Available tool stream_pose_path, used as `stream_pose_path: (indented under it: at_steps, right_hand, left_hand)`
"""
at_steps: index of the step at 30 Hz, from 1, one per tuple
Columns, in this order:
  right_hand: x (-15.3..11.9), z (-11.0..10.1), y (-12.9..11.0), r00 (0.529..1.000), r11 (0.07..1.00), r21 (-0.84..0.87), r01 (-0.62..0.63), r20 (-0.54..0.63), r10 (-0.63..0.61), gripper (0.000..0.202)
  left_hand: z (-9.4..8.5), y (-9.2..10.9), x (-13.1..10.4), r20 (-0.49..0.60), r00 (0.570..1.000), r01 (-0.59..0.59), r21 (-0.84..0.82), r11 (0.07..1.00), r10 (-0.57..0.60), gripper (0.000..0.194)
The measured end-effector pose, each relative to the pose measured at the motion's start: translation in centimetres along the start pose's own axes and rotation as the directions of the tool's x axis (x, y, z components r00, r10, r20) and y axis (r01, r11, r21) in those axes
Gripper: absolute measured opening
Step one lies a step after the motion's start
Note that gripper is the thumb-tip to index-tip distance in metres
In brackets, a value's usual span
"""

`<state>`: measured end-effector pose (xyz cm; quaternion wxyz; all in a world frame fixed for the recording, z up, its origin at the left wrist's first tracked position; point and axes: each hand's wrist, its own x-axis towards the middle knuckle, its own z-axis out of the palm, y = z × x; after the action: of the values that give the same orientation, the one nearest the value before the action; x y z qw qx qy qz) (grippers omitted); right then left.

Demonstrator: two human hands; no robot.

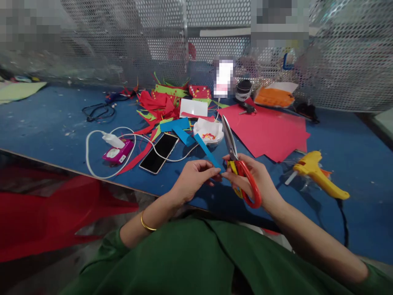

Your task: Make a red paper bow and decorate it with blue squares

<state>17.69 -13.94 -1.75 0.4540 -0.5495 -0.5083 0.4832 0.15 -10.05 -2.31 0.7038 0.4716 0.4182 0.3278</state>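
My left hand (195,178) pinches the lower end of a narrow blue strip (206,150) between thumb and fingers. Close beside it, my right hand (256,176) is wrapped round scissors (251,184) with red and yellow handles, their blades pointing up and away from me. The right thumb and fingertip also touch the end of the strip. More blue pieces (184,136) lie beyond my left hand, next to a white dish (209,132) with small red and yellow bits in it.
A phone (159,153), a purple adapter (118,152) and a looped white cable lie left. Red sheets (267,131) and a yellow glue gun (321,174) are right. Red and green scraps (158,104) pile up before the metal mesh (215,51).
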Motion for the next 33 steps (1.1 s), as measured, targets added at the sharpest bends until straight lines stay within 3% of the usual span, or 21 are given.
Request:
stream_pose_path:
  at_steps: [5,11,16,25,33]
  right_hand:
    - [-2.3,-1.2,0.7,0.994,0.969,-0.224,0.105,-0.016,-0.111,0.047]
    - [-5.5,-3.0,1.8,0.993,0.886,-0.456,0.08,0.11,-0.032,0.063]
    - [-5.7,-3.2,1.8,0.991,0.767,-0.631,0.113,0.131,-0.038,0.067]
    - [-5.2,-3.5,1.2,0.96,0.602,-0.75,0.274,0.177,-0.217,0.073]
    - [-4.9,-3.2,1.1,0.943,0.564,-0.76,0.324,0.208,-0.261,0.065]
  left_hand:
    - [-0.6,-0.1,-0.8,-0.099,0.993,0.047,-0.131,0.99,-0.061,0.021]
    - [-1.1,0.0,-1.2,-0.134,0.988,0.052,-0.181,0.982,-0.076,0.021]
    - [-1.2,0.1,-0.9,-0.165,0.983,0.043,-0.223,0.974,-0.082,0.025]
    - [-1.1,0.2,-0.5,-0.175,0.983,0.027,-0.17,0.985,-0.057,0.024]
    - [-0.7,0.1,-0.3,-0.171,0.984,0.023,-0.203,0.979,-0.058,0.014]
